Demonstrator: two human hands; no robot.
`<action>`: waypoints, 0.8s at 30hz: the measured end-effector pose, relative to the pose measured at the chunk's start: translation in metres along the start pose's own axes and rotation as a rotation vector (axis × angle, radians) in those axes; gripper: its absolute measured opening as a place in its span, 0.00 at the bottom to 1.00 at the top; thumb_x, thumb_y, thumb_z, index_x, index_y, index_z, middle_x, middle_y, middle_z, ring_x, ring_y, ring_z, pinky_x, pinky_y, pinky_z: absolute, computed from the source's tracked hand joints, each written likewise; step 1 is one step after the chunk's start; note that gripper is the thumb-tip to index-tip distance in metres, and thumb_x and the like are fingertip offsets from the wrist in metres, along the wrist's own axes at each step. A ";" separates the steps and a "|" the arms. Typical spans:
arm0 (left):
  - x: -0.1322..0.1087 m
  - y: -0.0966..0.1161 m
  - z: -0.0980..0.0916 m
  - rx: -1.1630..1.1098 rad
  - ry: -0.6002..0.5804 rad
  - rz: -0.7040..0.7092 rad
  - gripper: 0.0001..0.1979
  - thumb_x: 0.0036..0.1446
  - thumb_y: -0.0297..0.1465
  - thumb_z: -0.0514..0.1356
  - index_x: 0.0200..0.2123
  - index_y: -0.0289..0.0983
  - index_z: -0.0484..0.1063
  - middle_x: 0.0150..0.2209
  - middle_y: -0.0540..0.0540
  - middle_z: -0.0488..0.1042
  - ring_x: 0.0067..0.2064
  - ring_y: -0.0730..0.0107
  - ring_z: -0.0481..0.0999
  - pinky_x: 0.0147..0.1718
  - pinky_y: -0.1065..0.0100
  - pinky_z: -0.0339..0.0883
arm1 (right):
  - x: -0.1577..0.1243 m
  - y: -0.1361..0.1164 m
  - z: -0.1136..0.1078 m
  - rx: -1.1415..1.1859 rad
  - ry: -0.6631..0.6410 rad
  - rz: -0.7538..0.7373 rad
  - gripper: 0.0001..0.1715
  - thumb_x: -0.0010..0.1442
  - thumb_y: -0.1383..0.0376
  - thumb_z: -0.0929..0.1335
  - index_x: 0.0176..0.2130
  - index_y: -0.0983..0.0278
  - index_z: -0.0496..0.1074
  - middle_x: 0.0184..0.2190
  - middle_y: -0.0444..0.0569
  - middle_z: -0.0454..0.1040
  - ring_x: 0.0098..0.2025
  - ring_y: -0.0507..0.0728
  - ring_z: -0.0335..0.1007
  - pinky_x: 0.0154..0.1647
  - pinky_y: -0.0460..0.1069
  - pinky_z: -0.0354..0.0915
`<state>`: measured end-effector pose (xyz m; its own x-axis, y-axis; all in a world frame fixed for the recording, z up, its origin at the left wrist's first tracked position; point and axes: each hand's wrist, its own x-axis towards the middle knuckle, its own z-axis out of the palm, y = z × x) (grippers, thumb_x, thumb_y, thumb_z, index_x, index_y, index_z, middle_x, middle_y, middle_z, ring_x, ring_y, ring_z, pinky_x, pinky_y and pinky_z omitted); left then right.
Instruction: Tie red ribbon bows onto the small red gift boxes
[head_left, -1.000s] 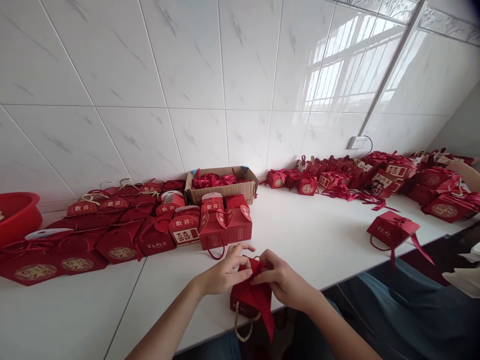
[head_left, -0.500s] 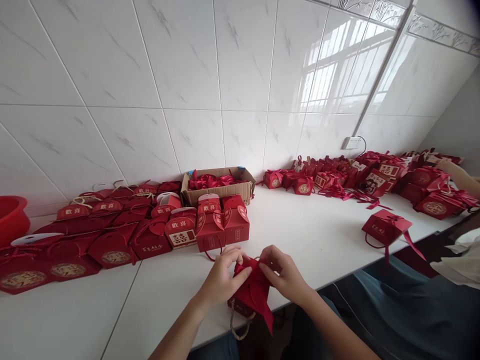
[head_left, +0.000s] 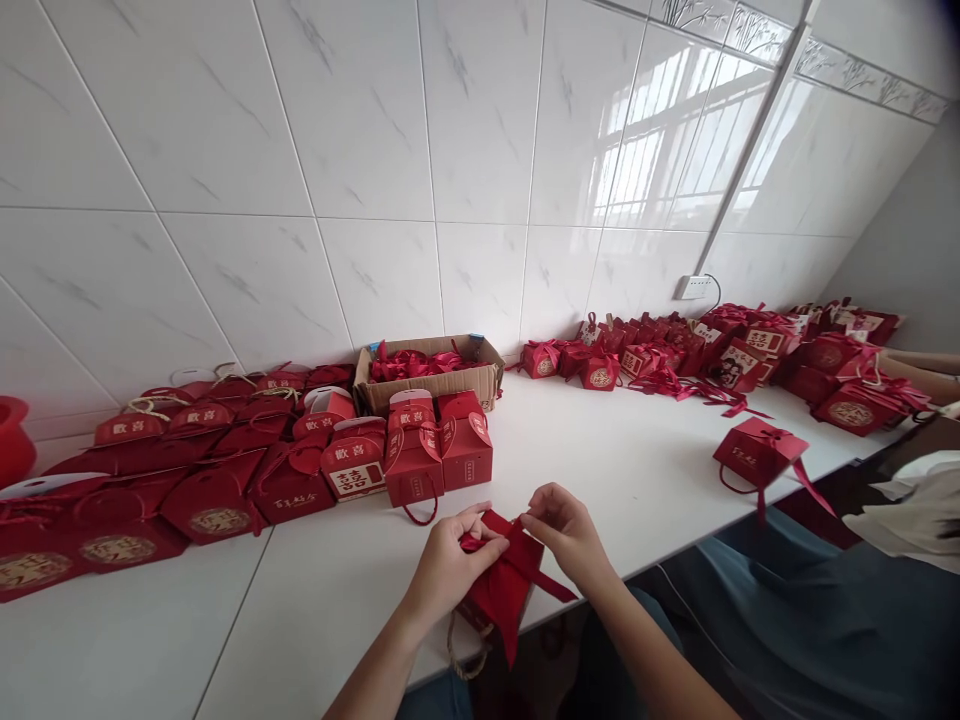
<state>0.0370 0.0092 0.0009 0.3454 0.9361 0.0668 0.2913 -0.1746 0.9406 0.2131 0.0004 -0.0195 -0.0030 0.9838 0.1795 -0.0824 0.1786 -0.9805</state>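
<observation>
In front of me at the table's near edge is a small red gift box [head_left: 474, 613] with a twisted rope handle [head_left: 455, 650] hanging at its near side. A wide red ribbon [head_left: 510, 592] lies across its top, one tail pointing down and another sticking out to the right. My left hand [head_left: 448, 560] is closed, thumb and fingers pinching the ribbon at the box's left side. Opposite it, my right hand [head_left: 570, 535] pinches the ribbon near the top of the box with its fingertips. The exact fold between the fingers is partly hidden.
Rows of red gift boxes [head_left: 217, 505] stand on the left of the white table [head_left: 600, 455]. Behind them is a cardboard box [head_left: 427, 395] of red ribbons. A lone ribboned box [head_left: 761, 455] sits at right, near a seated person [head_left: 810, 600]. More boxes line the wall.
A ribbon tail now extends to the right, below my right hand. My right hand has shifted slightly off the box top, and my left hand still grips the ribbon. The view has turned slightly right.
</observation>
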 end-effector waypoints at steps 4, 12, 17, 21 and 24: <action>-0.001 -0.003 0.000 -0.006 0.005 0.005 0.19 0.50 0.35 0.63 0.19 0.42 0.53 0.33 0.46 0.80 0.61 0.54 0.62 0.58 0.53 0.55 | 0.000 0.002 -0.003 0.099 0.037 0.034 0.19 0.49 0.57 0.73 0.31 0.62 0.62 0.23 0.40 0.69 0.24 0.50 0.62 0.27 0.46 0.57; -0.003 -0.004 0.004 -0.009 0.031 0.006 0.22 0.48 0.33 0.64 0.19 0.42 0.48 0.32 0.46 0.79 0.61 0.52 0.63 0.57 0.51 0.56 | -0.005 0.006 0.001 0.220 0.081 0.050 0.21 0.48 0.58 0.75 0.30 0.62 0.60 0.22 0.39 0.69 0.24 0.49 0.62 0.27 0.45 0.58; -0.004 -0.005 -0.002 -0.055 0.021 -0.025 0.20 0.47 0.33 0.65 0.20 0.41 0.51 0.34 0.44 0.79 0.60 0.51 0.64 0.57 0.52 0.57 | -0.003 0.017 -0.016 0.161 -0.035 -0.027 0.21 0.52 0.51 0.72 0.36 0.61 0.63 0.28 0.43 0.71 0.31 0.52 0.68 0.34 0.47 0.63; -0.014 -0.002 -0.012 -0.111 -0.129 0.032 0.19 0.47 0.31 0.66 0.21 0.40 0.55 0.33 0.44 0.77 0.59 0.52 0.66 0.55 0.56 0.59 | -0.004 0.034 -0.038 0.031 -0.596 -0.070 0.69 0.28 0.46 0.78 0.62 0.58 0.50 0.63 0.61 0.53 0.64 0.64 0.51 0.59 0.57 0.54; -0.026 -0.002 -0.014 -0.156 -0.198 0.072 0.14 0.48 0.32 0.66 0.26 0.40 0.59 0.37 0.45 0.74 0.55 0.55 0.69 0.51 0.59 0.64 | -0.015 0.041 -0.034 -0.181 -0.838 -0.050 0.86 0.23 0.52 0.81 0.67 0.59 0.32 0.68 0.63 0.37 0.68 0.65 0.37 0.64 0.58 0.44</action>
<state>0.0149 -0.0101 0.0024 0.5326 0.8423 0.0835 0.1241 -0.1752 0.9767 0.2436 -0.0061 -0.0653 -0.7446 0.6496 0.1535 0.0576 0.2916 -0.9548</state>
